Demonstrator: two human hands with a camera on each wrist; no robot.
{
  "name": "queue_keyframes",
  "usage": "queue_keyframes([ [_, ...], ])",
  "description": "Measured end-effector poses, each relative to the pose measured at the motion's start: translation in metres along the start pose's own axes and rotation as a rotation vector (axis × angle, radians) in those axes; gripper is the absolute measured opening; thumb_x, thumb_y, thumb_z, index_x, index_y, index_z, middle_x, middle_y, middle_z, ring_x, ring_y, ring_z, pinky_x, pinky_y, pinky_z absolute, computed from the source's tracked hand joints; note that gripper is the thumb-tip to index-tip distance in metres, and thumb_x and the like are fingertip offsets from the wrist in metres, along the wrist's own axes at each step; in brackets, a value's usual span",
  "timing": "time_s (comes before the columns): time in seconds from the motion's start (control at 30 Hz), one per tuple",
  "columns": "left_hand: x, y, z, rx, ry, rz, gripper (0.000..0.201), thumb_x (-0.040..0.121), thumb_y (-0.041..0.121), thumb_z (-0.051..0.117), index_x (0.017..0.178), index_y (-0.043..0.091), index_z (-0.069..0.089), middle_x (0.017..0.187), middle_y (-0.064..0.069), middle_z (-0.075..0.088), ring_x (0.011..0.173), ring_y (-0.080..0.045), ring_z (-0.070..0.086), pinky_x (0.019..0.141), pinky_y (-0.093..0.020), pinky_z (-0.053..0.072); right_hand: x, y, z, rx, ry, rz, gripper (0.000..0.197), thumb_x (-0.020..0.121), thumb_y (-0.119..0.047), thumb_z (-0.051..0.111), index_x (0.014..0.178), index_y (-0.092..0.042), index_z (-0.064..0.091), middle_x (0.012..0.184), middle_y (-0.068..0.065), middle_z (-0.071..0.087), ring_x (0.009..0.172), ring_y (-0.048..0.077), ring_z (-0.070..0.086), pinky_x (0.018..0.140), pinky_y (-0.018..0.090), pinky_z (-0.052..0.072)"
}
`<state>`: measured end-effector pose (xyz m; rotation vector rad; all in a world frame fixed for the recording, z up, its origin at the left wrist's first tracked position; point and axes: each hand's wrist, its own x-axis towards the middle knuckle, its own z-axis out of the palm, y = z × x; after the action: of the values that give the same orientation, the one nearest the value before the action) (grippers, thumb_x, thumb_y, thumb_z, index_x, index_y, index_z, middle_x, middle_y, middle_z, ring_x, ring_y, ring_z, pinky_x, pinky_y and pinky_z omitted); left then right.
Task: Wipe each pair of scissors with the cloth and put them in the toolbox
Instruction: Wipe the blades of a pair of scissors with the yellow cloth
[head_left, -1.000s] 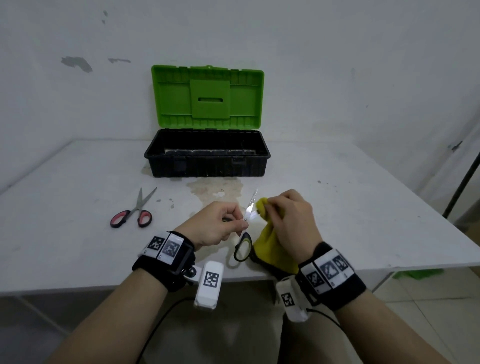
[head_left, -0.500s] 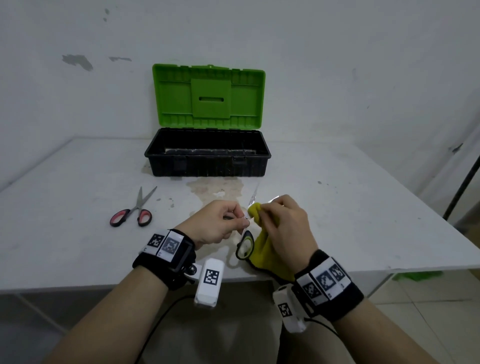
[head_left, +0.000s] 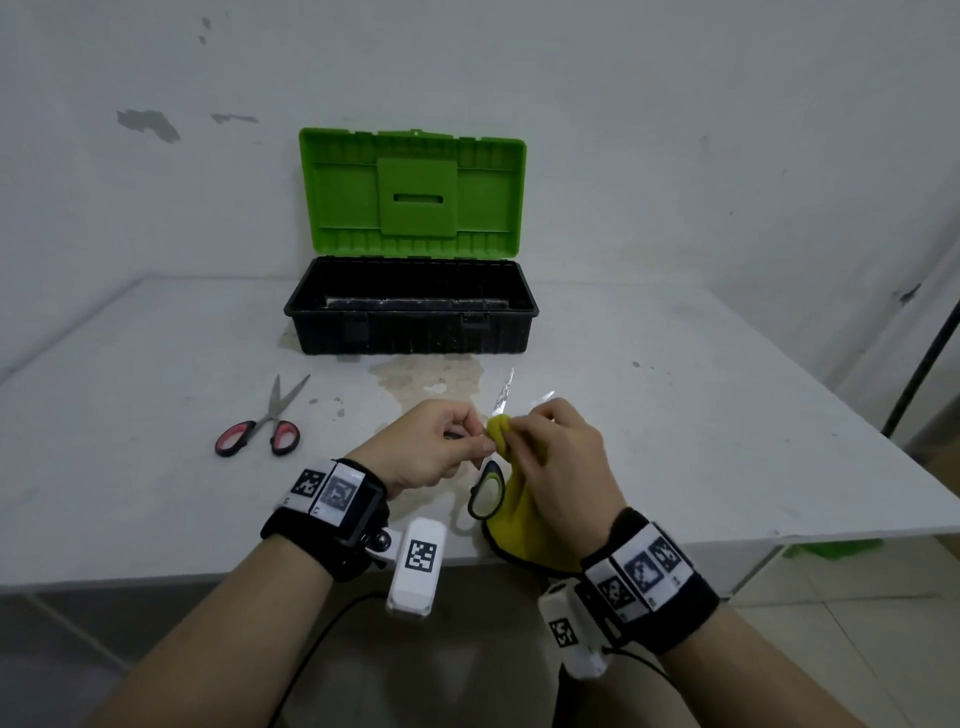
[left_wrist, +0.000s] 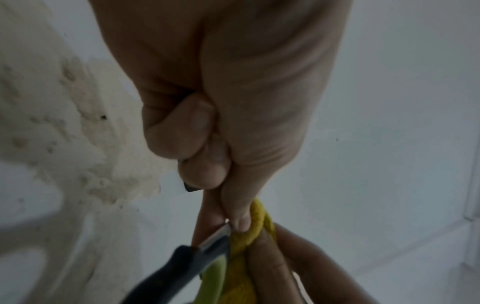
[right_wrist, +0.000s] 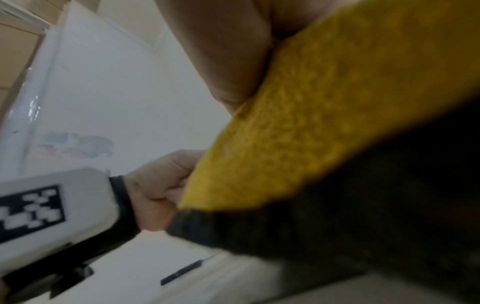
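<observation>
My left hand (head_left: 457, 441) pinches a pair of green-and-black-handled scissors (head_left: 488, 493) near the pivot, above the table's front edge; the blades (head_left: 504, 392) stand spread and point away from me. My right hand (head_left: 545, 441) grips a yellow cloth (head_left: 519, 519) and presses its bunched end against the blades close to the left fingers. In the left wrist view the thumb and finger hold the metal (left_wrist: 218, 234) beside the cloth (left_wrist: 257, 222). The cloth (right_wrist: 324, 123) fills the right wrist view. A red-handled pair of scissors (head_left: 265, 421) lies on the table at the left. The toolbox (head_left: 410, 317) stands open behind.
The toolbox's green lid (head_left: 410, 192) leans back against the wall. A brownish stain (head_left: 431, 376) marks the white table (head_left: 701, 415) in front of the box. A dark pole (head_left: 924, 358) stands off the table's right side.
The right hand has slid the cloth down the blades toward the pivot and the left fingers. More of the blade tips now shows above the cloth. The left hand has stayed in place.
</observation>
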<state>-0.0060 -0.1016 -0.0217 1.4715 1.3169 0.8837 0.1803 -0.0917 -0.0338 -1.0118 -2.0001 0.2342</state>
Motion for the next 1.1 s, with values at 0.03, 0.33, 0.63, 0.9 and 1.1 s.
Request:
queue_keyframes([
  [0.03, -0.001, 0.000, -0.001, 0.003, 0.002, 0.002, 0.021, 0.094, 0.014, 0.069, 0.091, -0.005, 0.059, 0.070, -0.013, 0.062, 0.046, -0.014, 0.036, 0.041, -0.022, 0.023, 0.002, 0.004, 0.001, -0.008, 0.009, 0.012, 0.008, 0.087, -0.018, 0.070, 0.090, -0.013, 0.075, 0.087, -0.002, 0.056, 0.074, 0.010, 0.056, 0.070, 0.024, 0.049],
  [0.33, -0.005, -0.001, -0.005, -0.038, -0.009, -0.030, 0.017, 0.095, 0.012, 0.066, 0.093, -0.003, 0.060, 0.065, -0.004, 0.066, 0.042, -0.009, 0.032, 0.039, -0.020, 0.023, 0.031, 0.034, -0.040, -0.127, 0.159, 0.212, 0.015, 0.088, -0.021, 0.067, 0.093, -0.010, 0.075, 0.089, 0.002, 0.058, 0.078, 0.015, 0.053, 0.070, 0.011, 0.030],
  [0.63, 0.001, 0.001, 0.006, -0.095, 0.036, -0.094, 0.009, 0.096, 0.004, 0.062, 0.094, 0.010, 0.055, 0.073, -0.005, 0.050, 0.047, -0.011, 0.038, 0.041, -0.020, 0.028, 0.012, -0.001, -0.021, -0.028, 0.050, 0.057, 0.010, 0.087, -0.019, 0.069, 0.092, -0.014, 0.075, 0.088, -0.004, 0.058, 0.076, 0.006, 0.052, 0.075, -0.001, 0.034],
  [0.9, 0.004, -0.003, -0.005, -0.054, 0.172, -0.076, 0.008, 0.096, 0.003, 0.062, 0.099, 0.009, 0.066, 0.068, -0.004, 0.059, 0.057, -0.008, 0.054, 0.055, -0.018, 0.047, 0.017, -0.001, -0.026, -0.038, 0.067, 0.061, 0.011, 0.088, -0.021, 0.068, 0.094, -0.016, 0.075, 0.089, -0.004, 0.058, 0.077, 0.006, 0.052, 0.073, 0.001, 0.036],
  [1.1, 0.010, -0.006, -0.011, -0.252, 0.343, -0.078, 0.009, 0.086, 0.002, 0.075, 0.092, 0.006, 0.069, 0.078, -0.009, 0.070, 0.067, -0.016, 0.067, 0.067, -0.023, 0.059, 0.017, -0.001, -0.027, -0.037, 0.075, 0.065, 0.011, 0.087, -0.021, 0.069, 0.094, -0.015, 0.076, 0.089, -0.003, 0.059, 0.077, 0.007, 0.053, 0.072, 0.002, 0.037],
])
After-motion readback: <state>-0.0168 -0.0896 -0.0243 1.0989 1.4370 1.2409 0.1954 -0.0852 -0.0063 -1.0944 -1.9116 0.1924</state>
